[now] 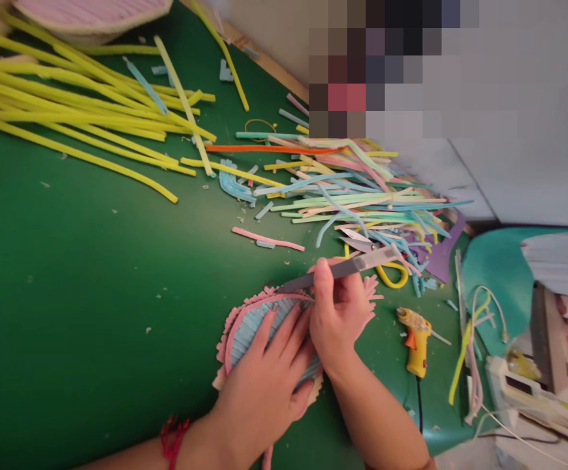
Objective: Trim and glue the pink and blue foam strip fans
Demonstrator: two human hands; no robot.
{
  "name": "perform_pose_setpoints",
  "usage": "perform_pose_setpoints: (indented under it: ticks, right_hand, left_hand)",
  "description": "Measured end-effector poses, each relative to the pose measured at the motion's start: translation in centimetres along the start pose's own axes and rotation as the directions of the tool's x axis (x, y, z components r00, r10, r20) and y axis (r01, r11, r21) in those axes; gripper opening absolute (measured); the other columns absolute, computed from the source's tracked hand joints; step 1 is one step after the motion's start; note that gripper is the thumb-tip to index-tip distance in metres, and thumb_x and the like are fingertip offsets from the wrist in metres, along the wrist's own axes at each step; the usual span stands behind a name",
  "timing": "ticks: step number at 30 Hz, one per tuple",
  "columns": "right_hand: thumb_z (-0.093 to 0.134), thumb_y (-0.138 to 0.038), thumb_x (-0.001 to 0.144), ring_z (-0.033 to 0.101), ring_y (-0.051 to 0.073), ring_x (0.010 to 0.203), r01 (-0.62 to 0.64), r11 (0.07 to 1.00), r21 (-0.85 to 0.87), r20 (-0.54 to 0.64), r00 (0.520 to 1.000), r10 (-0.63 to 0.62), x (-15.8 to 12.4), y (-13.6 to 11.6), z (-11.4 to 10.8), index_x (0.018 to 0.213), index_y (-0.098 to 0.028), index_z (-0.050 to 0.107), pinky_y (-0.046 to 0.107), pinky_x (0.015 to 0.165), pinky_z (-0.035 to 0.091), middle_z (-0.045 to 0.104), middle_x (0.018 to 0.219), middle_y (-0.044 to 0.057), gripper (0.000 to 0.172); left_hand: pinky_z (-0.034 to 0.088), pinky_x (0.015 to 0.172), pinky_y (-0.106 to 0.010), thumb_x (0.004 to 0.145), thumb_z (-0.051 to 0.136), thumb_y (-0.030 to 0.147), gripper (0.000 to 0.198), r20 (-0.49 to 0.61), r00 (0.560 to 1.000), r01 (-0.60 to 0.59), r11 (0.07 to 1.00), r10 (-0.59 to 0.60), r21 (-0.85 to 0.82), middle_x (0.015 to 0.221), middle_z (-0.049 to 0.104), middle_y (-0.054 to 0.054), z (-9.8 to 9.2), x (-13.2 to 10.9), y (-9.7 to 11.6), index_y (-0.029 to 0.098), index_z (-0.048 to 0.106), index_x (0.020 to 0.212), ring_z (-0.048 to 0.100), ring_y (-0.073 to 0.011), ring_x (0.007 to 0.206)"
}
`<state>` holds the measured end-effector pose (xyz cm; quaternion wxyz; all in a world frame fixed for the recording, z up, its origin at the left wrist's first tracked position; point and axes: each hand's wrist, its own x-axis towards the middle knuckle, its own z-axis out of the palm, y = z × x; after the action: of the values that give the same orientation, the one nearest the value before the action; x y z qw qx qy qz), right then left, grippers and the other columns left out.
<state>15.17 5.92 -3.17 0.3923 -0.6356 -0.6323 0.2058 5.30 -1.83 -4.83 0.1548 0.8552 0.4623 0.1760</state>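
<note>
My left hand [267, 382] lies flat with fingers spread on a round foam piece [245, 323], blue in the middle with a pink fringed rim, resting on the green table [78, 274]. My right hand [337, 310] is closed around a grey utility knife [347, 267], whose blade end points left and touches the piece's upper rim. A red string bracelet circles my left wrist.
A heap of mixed pastel foam strips [357, 196] lies beyond the hands, with yellow-handled scissors [392, 274] at its near edge. Long yellow strips [78, 111] fan across the far left. A yellow glue gun [415, 339] lies right of my right hand. Clutter sits off the table's right edge.
</note>
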Motion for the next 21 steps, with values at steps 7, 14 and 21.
perform_pose_setpoints:
  ticks: [7,14,21]
  right_hand:
    - [0.053,-0.040,0.089,0.052,0.011,0.054,-0.039,0.995,0.087,-0.063,0.997,0.045,0.2,-0.7,-1.3,0.077,-0.019,0.059,0.024,0.050,0.042,0.061,0.068,0.000,0.025]
    - [0.052,-0.041,0.088,0.057,0.012,0.058,-0.125,0.988,0.092,0.070,0.990,0.119,-0.1,-0.3,-0.1,0.079,-0.019,0.061,0.023,0.051,0.045,0.063,0.067,-0.001,0.026]
    - [0.054,-0.037,0.089,0.059,0.012,0.059,-0.128,0.984,0.122,0.203,0.974,0.101,-0.4,0.0,-0.2,0.083,-0.019,0.062,0.024,0.053,0.049,0.064,0.070,0.000,0.020]
  left_hand:
    - [0.017,0.108,-0.042,0.089,0.043,0.045,0.048,-0.029,1.000,0.004,1.000,-0.004,-0.003,0.138,0.054,-0.005,0.2,-0.1,0.1,0.021,0.056,0.128,0.035,-0.0225,0.133]
    - [0.018,0.108,-0.041,0.090,0.039,0.046,0.049,0.019,1.000,0.005,1.000,-0.005,0.013,0.139,0.053,-0.003,0.1,-0.1,0.1,0.019,0.056,0.128,0.035,-0.0217,0.133]
    - [0.020,0.107,-0.040,0.089,0.042,0.046,0.051,-0.006,1.000,0.016,1.000,-0.016,0.016,0.139,0.053,-0.002,-0.1,0.1,0.1,0.019,0.055,0.129,0.036,-0.0215,0.131]
